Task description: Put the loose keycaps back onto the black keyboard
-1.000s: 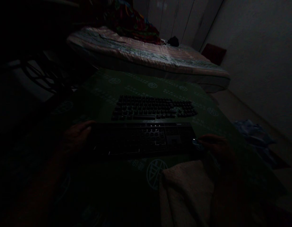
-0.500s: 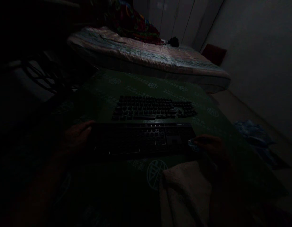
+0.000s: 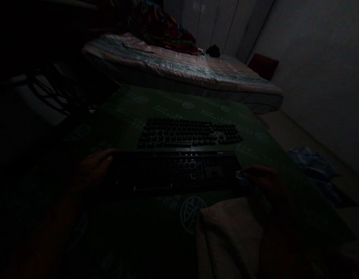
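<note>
A black keyboard base (image 3: 160, 170) lies crosswise in front of me, its keycaps off and its key wells bare. My left hand (image 3: 95, 164) grips its left end, fingers closed at the upper corner. At the right end, my right hand (image 3: 262, 178) is closed in a pinch on a small bluish crumpled piece (image 3: 241, 177), cloth or thin plastic; the dim light hides which. Just beyond the base, loose black keycaps (image 3: 179, 133) are laid out in keyboard order. A folded beige cloth (image 3: 228, 232) lies near me, below the right end of the base.
Everything rests on a green printed mat or sheet (image 3: 168, 102). Behind it stands a bed with a striped mattress (image 3: 179, 69) and a red patterned blanket (image 3: 170, 35). A blue bundle (image 3: 311, 162) is on the floor at right, near the wall. The room is very dark.
My right hand has shifted slightly right, drawing the bluish piece toward the base's right edge. My left hand and the keyboard base stay in place.
</note>
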Demonstrator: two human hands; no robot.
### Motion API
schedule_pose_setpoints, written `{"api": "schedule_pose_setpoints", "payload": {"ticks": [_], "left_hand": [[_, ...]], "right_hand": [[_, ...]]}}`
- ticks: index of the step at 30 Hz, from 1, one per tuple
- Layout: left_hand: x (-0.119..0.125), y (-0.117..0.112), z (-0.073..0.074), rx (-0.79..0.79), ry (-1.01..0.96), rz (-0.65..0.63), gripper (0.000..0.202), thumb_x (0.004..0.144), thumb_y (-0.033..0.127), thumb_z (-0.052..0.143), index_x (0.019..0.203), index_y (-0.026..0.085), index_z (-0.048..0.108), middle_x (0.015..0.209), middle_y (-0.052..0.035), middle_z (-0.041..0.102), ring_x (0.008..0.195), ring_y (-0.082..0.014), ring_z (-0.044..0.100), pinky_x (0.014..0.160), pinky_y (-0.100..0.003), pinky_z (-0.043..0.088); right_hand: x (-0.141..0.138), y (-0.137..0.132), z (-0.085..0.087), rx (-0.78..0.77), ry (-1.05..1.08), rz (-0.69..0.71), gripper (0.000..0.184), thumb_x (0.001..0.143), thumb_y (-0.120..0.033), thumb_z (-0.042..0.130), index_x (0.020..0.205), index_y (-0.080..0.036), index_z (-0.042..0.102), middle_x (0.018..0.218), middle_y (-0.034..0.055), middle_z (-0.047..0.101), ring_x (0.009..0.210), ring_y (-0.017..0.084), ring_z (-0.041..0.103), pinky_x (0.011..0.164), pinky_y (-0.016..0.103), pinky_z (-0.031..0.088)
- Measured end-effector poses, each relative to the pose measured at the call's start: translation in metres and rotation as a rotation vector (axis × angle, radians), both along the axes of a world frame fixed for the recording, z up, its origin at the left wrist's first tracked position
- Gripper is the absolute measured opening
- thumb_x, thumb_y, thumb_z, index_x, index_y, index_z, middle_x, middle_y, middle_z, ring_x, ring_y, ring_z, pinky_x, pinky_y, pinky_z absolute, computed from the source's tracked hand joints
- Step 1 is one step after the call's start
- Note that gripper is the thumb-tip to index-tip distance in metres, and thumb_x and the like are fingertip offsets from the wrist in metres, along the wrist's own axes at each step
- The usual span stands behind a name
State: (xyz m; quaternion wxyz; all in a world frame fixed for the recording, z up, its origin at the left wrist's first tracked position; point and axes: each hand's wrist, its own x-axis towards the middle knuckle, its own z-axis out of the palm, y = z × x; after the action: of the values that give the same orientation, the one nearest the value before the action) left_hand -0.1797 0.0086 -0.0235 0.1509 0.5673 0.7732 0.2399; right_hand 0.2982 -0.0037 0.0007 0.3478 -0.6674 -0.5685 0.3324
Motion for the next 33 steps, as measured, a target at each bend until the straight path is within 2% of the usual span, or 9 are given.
{"api": "schedule_pose_setpoints", "payload": {"ticks": [4, 9, 14, 19, 25, 31, 33], "left_hand": [[0.0033, -0.0004, 0.0025, 0.014, -0.005, -0.004, 0.053, 0.078, 0.041, 0.032, 0.117, 0.016, 0.058, 0.122, -0.0098, 0.059, 0.113, -0.0284, 0.054, 0.098, -0.043, 0.041], [0.0073, -0.0013, 0.0069, -0.012, -0.001, 0.001, 0.055, 0.078, 0.04, 0.031, 0.119, 0.013, 0.057, 0.123, -0.0113, 0.058, 0.113, -0.029, 0.054, 0.097, -0.044, 0.042], [0.0026, 0.0004, 0.0021, -0.001, 0.005, 0.003, 0.055, 0.078, 0.042, 0.031, 0.118, 0.015, 0.058, 0.122, -0.0107, 0.06, 0.11, -0.0295, 0.056, 0.094, -0.045, 0.044], [0.0036, 0.0004, 0.0027, 0.025, 0.003, 0.016, 0.053, 0.078, 0.041, 0.032, 0.116, 0.016, 0.059, 0.12, -0.0092, 0.061, 0.11, -0.0288, 0.056, 0.095, -0.044, 0.044], [0.0075, -0.0015, 0.0081, -0.008, 0.013, 0.012, 0.054, 0.078, 0.041, 0.031, 0.118, 0.015, 0.058, 0.121, -0.009, 0.06, 0.11, -0.0285, 0.056, 0.095, -0.044, 0.043], [0.0051, 0.0005, 0.0052, -0.027, 0.009, 0.012, 0.052, 0.079, 0.038, 0.033, 0.118, 0.015, 0.057, 0.121, -0.0107, 0.059, 0.111, -0.0283, 0.055, 0.095, -0.044, 0.043], [0.0053, 0.0004, 0.0059, -0.024, 0.008, 0.0, 0.053, 0.079, 0.039, 0.032, 0.119, 0.015, 0.057, 0.123, -0.0108, 0.058, 0.112, -0.0285, 0.055, 0.095, -0.043, 0.044]], "right_hand": [[0.0019, 0.0024, -0.0045, 0.063, -0.037, -0.07, 0.029, 0.059, -0.044, 0.069, 0.073, -0.019, 0.071, 0.077, 0.0055, 0.071, 0.074, 0.024, 0.065, 0.064, 0.034, 0.05], [-0.0002, 0.0026, -0.0044, 0.039, -0.009, -0.002, 0.028, 0.058, -0.043, 0.069, 0.071, -0.019, 0.07, 0.075, 0.0056, 0.071, 0.072, 0.024, 0.065, 0.064, 0.034, 0.051], [0.0019, 0.0036, -0.0068, 0.091, -0.062, -0.059, 0.026, 0.061, -0.043, 0.066, 0.073, -0.02, 0.071, 0.078, 0.0055, 0.071, 0.076, 0.025, 0.065, 0.067, 0.034, 0.05], [0.0013, 0.0018, -0.0046, 0.043, -0.062, 0.028, 0.025, 0.061, -0.042, 0.067, 0.072, -0.02, 0.071, 0.075, 0.0045, 0.071, 0.072, 0.023, 0.065, 0.064, 0.033, 0.051], [-0.0021, 0.0031, -0.0062, 0.096, -0.037, -0.053, 0.031, 0.061, -0.047, 0.067, 0.075, -0.019, 0.07, 0.078, 0.0058, 0.071, 0.074, 0.023, 0.065, 0.064, 0.033, 0.051], [-0.0013, 0.0037, -0.0067, 0.031, -0.037, -0.006, 0.029, 0.059, -0.046, 0.069, 0.073, -0.02, 0.071, 0.075, 0.0047, 0.07, 0.073, 0.024, 0.065, 0.064, 0.033, 0.051], [-0.0024, 0.0041, -0.0062, 0.066, -0.064, -0.029, 0.03, 0.062, -0.046, 0.068, 0.075, -0.02, 0.071, 0.077, 0.005, 0.071, 0.074, 0.024, 0.065, 0.065, 0.033, 0.051]]}}
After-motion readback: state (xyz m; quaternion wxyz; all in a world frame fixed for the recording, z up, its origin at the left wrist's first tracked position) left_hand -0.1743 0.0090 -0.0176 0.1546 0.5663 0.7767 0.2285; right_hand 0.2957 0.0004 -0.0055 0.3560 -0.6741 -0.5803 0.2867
